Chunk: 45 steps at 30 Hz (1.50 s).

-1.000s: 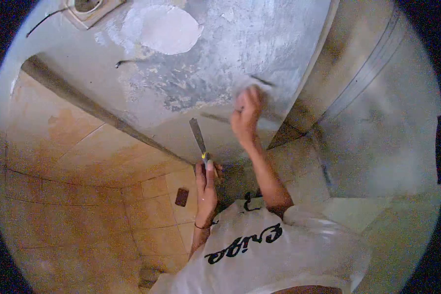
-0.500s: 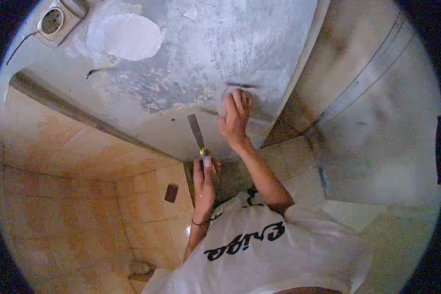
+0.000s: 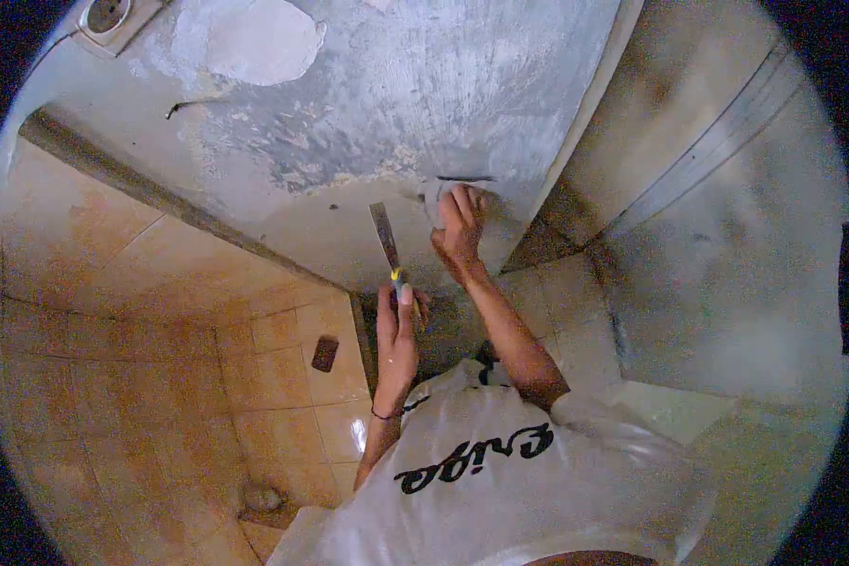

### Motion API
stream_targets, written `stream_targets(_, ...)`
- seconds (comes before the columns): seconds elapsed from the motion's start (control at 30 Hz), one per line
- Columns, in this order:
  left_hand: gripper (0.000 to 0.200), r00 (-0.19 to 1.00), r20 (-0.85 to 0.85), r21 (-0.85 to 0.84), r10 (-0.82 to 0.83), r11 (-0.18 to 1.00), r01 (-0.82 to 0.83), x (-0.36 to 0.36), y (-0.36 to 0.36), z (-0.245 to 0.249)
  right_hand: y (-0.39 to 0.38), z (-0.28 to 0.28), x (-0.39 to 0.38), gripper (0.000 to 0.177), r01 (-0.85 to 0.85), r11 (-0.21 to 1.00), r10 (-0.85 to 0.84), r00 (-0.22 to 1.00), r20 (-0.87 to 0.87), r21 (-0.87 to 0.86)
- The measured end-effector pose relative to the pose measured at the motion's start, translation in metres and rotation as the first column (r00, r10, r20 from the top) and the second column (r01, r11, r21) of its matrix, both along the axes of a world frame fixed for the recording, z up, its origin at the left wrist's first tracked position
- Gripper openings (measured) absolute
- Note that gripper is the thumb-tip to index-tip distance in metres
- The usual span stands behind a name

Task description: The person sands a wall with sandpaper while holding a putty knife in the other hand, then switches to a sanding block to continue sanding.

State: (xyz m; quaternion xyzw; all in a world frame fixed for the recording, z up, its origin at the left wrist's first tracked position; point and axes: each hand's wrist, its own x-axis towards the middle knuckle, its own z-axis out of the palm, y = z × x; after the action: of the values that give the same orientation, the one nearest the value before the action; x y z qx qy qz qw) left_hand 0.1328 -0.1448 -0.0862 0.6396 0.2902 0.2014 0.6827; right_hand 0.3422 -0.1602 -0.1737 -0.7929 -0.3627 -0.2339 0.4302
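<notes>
My left hand point(image 3: 398, 340) is closed round the grey and yellow handle of a putty knife point(image 3: 384, 236), its narrow metal blade pointing up towards the wall. Higher and to the right, my right hand point(image 3: 459, 226) is closed with bent fingers on a pale, flat thing point(image 3: 433, 200) with a thin dark edge along its top. It lies against the lower part of the scraped grey wall point(image 3: 387, 85); I cannot tell exactly what it is. Rough, flaking patches run along the wall left of this hand.
A socket point(image 3: 107, 13) sits at the upper left, near a white filler patch point(image 3: 264, 42). A short wire point(image 3: 181, 107) sticks out of the wall. Below runs a ledge point(image 3: 160, 189) above orange tiles point(image 3: 113, 377) with a dark brown block point(image 3: 324, 354). A grey panel point(image 3: 717, 283) stands at the right.
The view has shifted slightly, so the wall and socket sit higher. My right hand has moved a little down along the wall with the pale thing. The putty knife stays in my left hand.
</notes>
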Motion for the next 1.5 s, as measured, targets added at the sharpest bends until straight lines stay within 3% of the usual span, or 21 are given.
stream_targets(0.07,0.036,1.0,-0.003,-0.02,-0.002,1.0,0.002,-0.001,0.0,-0.005,0.004,0.011,-0.001,0.054,0.065,0.995,-0.071,0.994,0.08,0.07)
stream_targets(0.13,0.036,1.0,-0.009,0.0,-0.001,1.0,0.001,-0.001,-0.005,0.012,0.006,0.043,-0.006,0.031,0.076,0.972,-0.065,0.996,-0.056,0.222)
stream_targets(0.17,0.035,1.0,-0.006,0.023,0.007,1.0,-0.007,-0.001,-0.006,0.018,0.006,0.037,-0.006,0.031,0.083,0.971,-0.071,0.996,-0.06,0.222)
stream_targets(0.23,0.035,0.999,-0.003,0.031,-0.038,0.999,0.038,-0.003,0.003,0.006,0.008,0.017,-0.003,0.048,0.094,0.987,-0.088,0.995,-0.055,0.127)
stream_targets(0.37,0.034,0.996,0.036,-0.016,-0.079,0.997,0.079,-0.005,0.012,-0.007,0.006,-0.016,-0.007,0.05,0.038,0.991,-0.042,0.999,0.028,0.13)
stream_targets(0.43,0.034,0.995,0.021,0.005,-0.098,0.995,0.098,-0.004,0.014,0.0,0.016,-0.009,-0.01,0.054,0.075,0.995,-0.062,0.98,-0.192,0.062)
stream_targets(0.47,0.034,0.994,0.005,0.021,-0.11,0.994,0.11,-0.006,0.013,0.003,0.019,-0.008,-0.012,0.054,0.082,0.995,-0.069,0.978,-0.197,0.058)
stream_targets(0.53,0.035,0.995,0.007,0.006,-0.104,0.995,0.104,-0.007,0.012,0.008,0.021,0.028,-0.022,0.029,0.082,0.969,-0.076,0.996,-0.035,0.232)
stream_targets(0.6,0.035,0.995,0.013,-0.003,-0.095,0.995,0.095,-0.01,0.015,0.007,0.023,-0.018,-0.017,0.033,0.086,0.98,-0.074,0.995,-0.074,0.177)
stream_targets(0.67,0.035,0.995,0.015,-0.064,-0.098,0.993,0.099,-0.011,0.019,-0.001,0.021,-0.056,-0.014,0.04,0.12,0.986,-0.136,0.98,0.145,0.116)
stream_targets(0.7,0.035,0.995,0.019,-0.063,-0.099,0.993,0.1,-0.01,0.021,-0.003,0.02,-0.052,-0.017,0.04,0.121,0.986,-0.138,0.979,0.149,0.117)
stream_targets(0.8,0.035,0.996,0.026,-0.047,-0.091,0.995,0.092,-0.009,0.023,-0.005,0.018,-0.039,-0.023,0.048,0.066,0.98,-0.075,0.996,0.041,0.189)
stream_targets(0.87,0.035,0.995,0.042,-0.062,-0.089,0.994,0.091,-0.009,0.023,-0.004,0.026,-0.025,-0.019,0.067,0.043,0.977,-0.003,0.982,-0.187,0.208)
stream_targets(0.9,0.035,0.995,0.041,-0.062,-0.089,0.994,0.091,-0.008,0.024,-0.002,0.024,-0.029,-0.017,0.067,0.043,0.977,-0.003,0.982,-0.187,0.208)
stream_targets(1.0,0.035,0.994,-0.004,-0.031,-0.112,0.993,0.112,-0.008,0.025,0.001,0.015,-0.057,-0.01,0.052,0.005,0.988,0.025,0.981,-0.194,0.152)
stream_targets(1.07,0.034,0.999,0.023,-0.091,-0.031,0.995,0.033,-0.005,0.021,0.002,0.013,-0.103,-0.007,0.044,0.1,0.99,-0.109,0.99,0.087,0.102)
stream_targets(1.2,0.035,0.997,0.021,0.042,-0.078,0.996,0.077,-0.002,0.026,-0.014,0.018,-0.016,-0.018,0.033,0.134,0.963,-0.174,0.971,0.161,0.235)
stream_targets(1.3,0.035,0.995,0.037,-0.067,-0.095,0.993,0.098,0.001,0.022,-0.002,0.018,0.046,-0.018,0.017,0.036,0.931,-0.013,0.998,-0.064,0.364)
stream_targets(1.37,0.034,0.992,-0.059,0.026,-0.115,0.993,0.117,0.001,0.018,0.019,0.017,0.028,-0.012,0.017,0.033,0.935,-0.036,0.999,0.001,0.352)
stream_targets(1.43,0.033,0.994,-0.037,0.037,-0.098,0.994,0.1,0.002,0.018,0.016,0.013,0.006,-0.007,0.017,0.017,0.923,-0.093,0.979,0.18,0.383)
stream_targets(1.5,0.033,0.996,-0.017,0.046,-0.083,0.995,0.084,0.003,0.02,0.006,0.014,0.003,-0.005,0.015,0.055,0.923,-0.135,0.973,0.188,0.38)
